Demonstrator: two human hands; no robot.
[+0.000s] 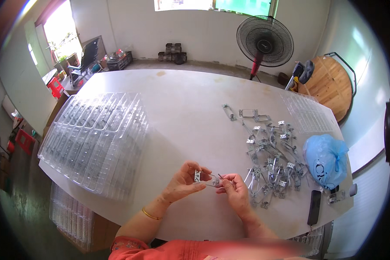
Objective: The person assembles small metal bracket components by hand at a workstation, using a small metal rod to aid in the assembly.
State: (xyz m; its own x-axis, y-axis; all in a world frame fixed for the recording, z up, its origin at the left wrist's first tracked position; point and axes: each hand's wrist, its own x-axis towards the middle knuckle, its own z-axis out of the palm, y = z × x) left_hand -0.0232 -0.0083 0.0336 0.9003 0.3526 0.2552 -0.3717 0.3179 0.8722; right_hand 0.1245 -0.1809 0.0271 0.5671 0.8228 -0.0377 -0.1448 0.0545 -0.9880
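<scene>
Near the front of the table, my left hand (179, 186) grips a small metal wire-frame bracket (197, 176) with a punched plate at its left end. The fingers and thumb are closed on that plate end. My right hand (235, 193) pinches the bracket's other end, where a thin dark pin or rod sticks up; its exact form is too small to tell. To the right of my hands lies a loose pile of similar metal brackets (273, 162), tangled together on the white table (182, 117).
Clear plastic trays (95, 143) holding metal parts are stacked at the left. An unfilled-looking clear tray (310, 113) lies at the far right. A tied blue plastic bag (325, 160) and a black phone (314, 208) sit at the right edge. Beyond the table stands a fan (265, 45).
</scene>
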